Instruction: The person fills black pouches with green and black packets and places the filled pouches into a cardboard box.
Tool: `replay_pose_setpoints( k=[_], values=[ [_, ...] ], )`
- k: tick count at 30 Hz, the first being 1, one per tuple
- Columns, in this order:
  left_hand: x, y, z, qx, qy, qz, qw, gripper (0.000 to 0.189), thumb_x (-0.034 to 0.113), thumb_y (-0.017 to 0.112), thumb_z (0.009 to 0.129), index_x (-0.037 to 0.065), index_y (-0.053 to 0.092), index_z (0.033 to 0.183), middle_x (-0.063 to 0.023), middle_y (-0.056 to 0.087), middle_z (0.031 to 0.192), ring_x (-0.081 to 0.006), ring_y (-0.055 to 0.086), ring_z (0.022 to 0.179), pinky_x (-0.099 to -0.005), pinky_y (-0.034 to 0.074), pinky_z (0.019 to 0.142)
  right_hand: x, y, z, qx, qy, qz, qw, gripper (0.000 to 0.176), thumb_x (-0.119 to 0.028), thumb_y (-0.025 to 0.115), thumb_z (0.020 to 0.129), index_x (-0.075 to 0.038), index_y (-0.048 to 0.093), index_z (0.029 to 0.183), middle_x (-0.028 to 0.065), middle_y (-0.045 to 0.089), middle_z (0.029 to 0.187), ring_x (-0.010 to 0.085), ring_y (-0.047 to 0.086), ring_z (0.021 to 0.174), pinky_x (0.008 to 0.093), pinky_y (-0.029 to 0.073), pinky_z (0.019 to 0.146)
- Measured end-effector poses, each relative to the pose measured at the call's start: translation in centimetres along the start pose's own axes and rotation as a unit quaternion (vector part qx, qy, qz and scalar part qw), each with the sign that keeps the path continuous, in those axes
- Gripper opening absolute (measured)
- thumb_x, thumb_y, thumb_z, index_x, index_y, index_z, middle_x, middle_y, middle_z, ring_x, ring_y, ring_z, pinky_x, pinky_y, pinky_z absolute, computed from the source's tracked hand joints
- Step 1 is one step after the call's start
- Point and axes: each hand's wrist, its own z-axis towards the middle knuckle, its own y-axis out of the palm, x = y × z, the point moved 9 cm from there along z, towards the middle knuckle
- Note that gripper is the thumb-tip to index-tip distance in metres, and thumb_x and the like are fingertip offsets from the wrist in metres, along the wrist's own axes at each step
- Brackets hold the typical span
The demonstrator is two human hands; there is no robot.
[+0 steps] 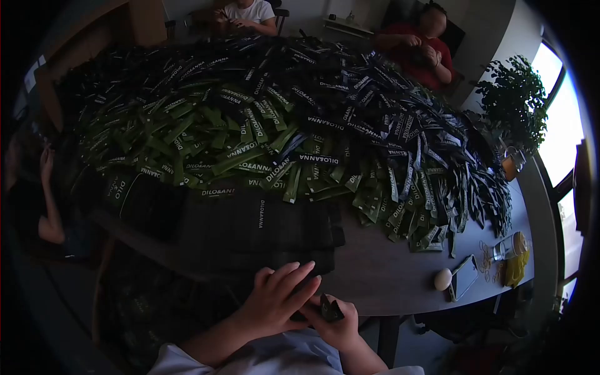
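My right hand [337, 325] is closed around a small bundle of dark green strips [330, 309], whose ends stick up above the fingers. Beside it, my left hand [278, 300] has its fingers spread, with the fingertips near the bundle. I cannot make out anything held in it. Both hands are low in the view, in front of the table edge. Just beyond them lie flat black packages [250, 231]. A large heap of green and black printed strips [250, 150] covers much of the table [369, 269].
A phone [464, 278], a pale egg-shaped object [443, 279], rubber bands, a clear cup [509, 247] and a yellow cloth-like item [515, 269] are at the right. Two people sit across the table, another person at the left. A plant [515, 103] stands back right.
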Motion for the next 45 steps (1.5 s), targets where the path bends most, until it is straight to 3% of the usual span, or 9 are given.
replay_pose_setpoints(
  k=[9,13,16,18,21,25,33,38,45],
  values=[
    [0.0,-0.7,-0.5,-0.008,0.023,-0.184,0.983,0.071,0.019,0.072,0.06,0.006,0.041,0.122,-0.008,0.052,0.106,-0.0213,0.054,0.092,-0.0342,0.039,0.076,-2.1,-0.2,1.1,-0.037,-0.055,0.115,0.991,0.024,-0.01,0.073,0.066,-0.001,0.051,0.065,0.0064,0.057,0.06,0.0103,0.054,0.052,0.0212,0.042,0.048],
    [0.4,0.1,-0.7,-0.029,0.018,-0.213,0.976,0.06,0.013,0.069,0.062,0.005,0.047,0.118,-0.009,0.052,0.104,-0.0216,0.054,0.088,-0.0292,0.041,0.072,0.1,-0.6,0.4,-0.073,0.014,-0.077,0.994,0.035,-0.004,0.075,0.062,-0.005,0.04,0.059,0.0043,0.054,0.055,0.0067,0.049,0.051,0.0204,0.038,0.045],
    [0.2,0.1,-0.8,-0.019,0.008,-0.223,0.975,0.068,0.017,0.067,0.065,0.009,0.038,0.126,-0.0056,0.049,0.11,-0.0183,0.051,0.094,-0.0298,0.038,0.075,0.2,-3.4,0.1,0.076,-0.078,-0.022,0.994,0.029,-0.016,0.071,0.069,-0.003,0.045,0.065,0.0074,0.049,0.055,0.0124,0.049,0.043,0.0237,0.037,0.039],
    [0.1,-0.9,-0.7,0.003,-0.005,-0.091,0.996,0.072,0.021,0.068,0.063,0.008,0.038,0.127,-0.0063,0.047,0.114,-0.0181,0.05,0.096,-0.0315,0.036,0.077,0.2,-5.5,0.2,0.142,-0.065,0.365,0.918,0.023,-0.019,0.06,0.078,-0.002,0.045,0.079,0.0085,0.052,0.064,0.0153,0.054,0.049,0.0237,0.039,0.039],
    [-0.1,-0.1,-0.4,0.029,-0.015,-0.09,0.995,0.08,0.029,0.07,0.056,0.003,0.039,0.124,-0.0094,0.045,0.116,-0.0213,0.048,0.099,-0.0351,0.032,0.08,-4.0,-5.3,1.6,0.157,-0.163,0.51,0.83,0.024,-0.026,0.038,0.089,-0.005,0.04,0.078,0.0087,0.047,0.062,0.0167,0.052,0.053,0.0265,0.045,0.047],
    [0.2,-0.6,-1.1,0.129,-0.004,-0.054,0.99,0.088,0.035,0.072,0.05,-0.001,0.038,0.122,-0.0119,0.044,0.116,-0.0245,0.046,0.101,-0.0371,0.031,0.081,-5.4,0.2,1.5,-0.052,-0.131,0.138,0.98,0.025,-0.017,0.034,0.091,0.001,0.051,0.098,0.0169,0.056,0.103,0.0297,0.056,0.096,0.0482,0.03,0.097],
    [0.5,-0.7,-1.8,0.152,0.034,-0.092,0.984,0.086,0.036,0.07,0.051,-0.003,0.039,0.121,-0.0143,0.046,0.113,-0.0262,0.048,0.098,-0.0377,0.033,0.079,-4.2,1.4,1.7,-0.085,-0.114,-0.04,0.989,0.056,-0.018,0.05,0.082,0.002,0.029,0.13,0.0194,0.031,0.131,0.0322,0.032,0.119,0.0424,0.021,0.099],
    [-0.6,-1.6,-1.5,0.131,0.001,-0.085,0.988,0.086,0.039,0.07,0.054,-0.003,0.039,0.122,-0.0142,0.046,0.112,-0.0258,0.049,0.096,-0.0362,0.033,0.079,-3.7,-2.1,0.6,0.045,-0.136,0.011,0.99,0.062,-0.018,0.068,0.07,0.003,0.04,0.121,0.0198,0.052,0.109,0.0276,0.052,0.098,0.0401,0.036,0.089],
    [0.8,-1.3,-1.0,0.035,0.044,-0.025,0.998,0.082,0.039,0.07,0.061,0.001,0.037,0.126,-0.0118,0.046,0.112,-0.0243,0.049,0.097,-0.0345,0.036,0.079,-4.7,1.8,0.5,-0.2,-0.21,-0.145,0.946,0.018,-0.011,0.072,0.06,-0.003,0.062,0.073,0.0081,0.061,0.077,0.0262,0.056,0.083,0.0409,0.041,0.082]
  ],
)
